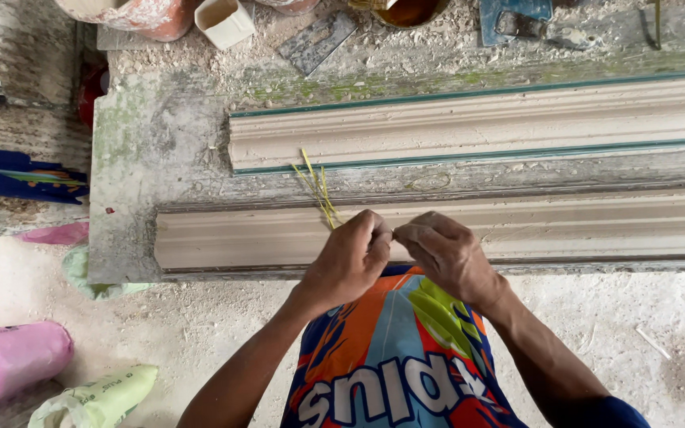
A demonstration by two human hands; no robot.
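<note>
Hands meet at the near edge of a rough grey work surface [132, 166], both raised just above the nearer of two long pale plaster mouldings [255, 238]. The left hand [348, 257] is curled into a loose fist, its fingers [376, 230] pressed together and pinching a small bunch of thin yellow-green strands [316, 186]. These strands fan upward and away from the knuckles, crossing the gap between the two mouldings, and their tips reach the lower edge of the farther moulding [477, 123]. The right hand [447, 254] sits just beside the left, thumb and fingertips drawn tight together and touching the left hand's fingertips; whether it grips the same strands cannot be told, since the pinch point is hidden.

Both mouldings lie lengthwise across the surface, parallel and slightly apart. The farther one has thin green edging along its top and bottom. Crumbs of dried plaster dust the surface around them.

Along the far edge stand a plaster-crusted reddish bucket [140, 14], a small cream square cup [225, 21] just beside it, a flat grey scraper blade [316, 41], and a blue trowel-like tool [515, 20].

On the dusty floor at lower left lie a pink sack [9, 361] and a pale green sack [101, 400], close together.
</note>
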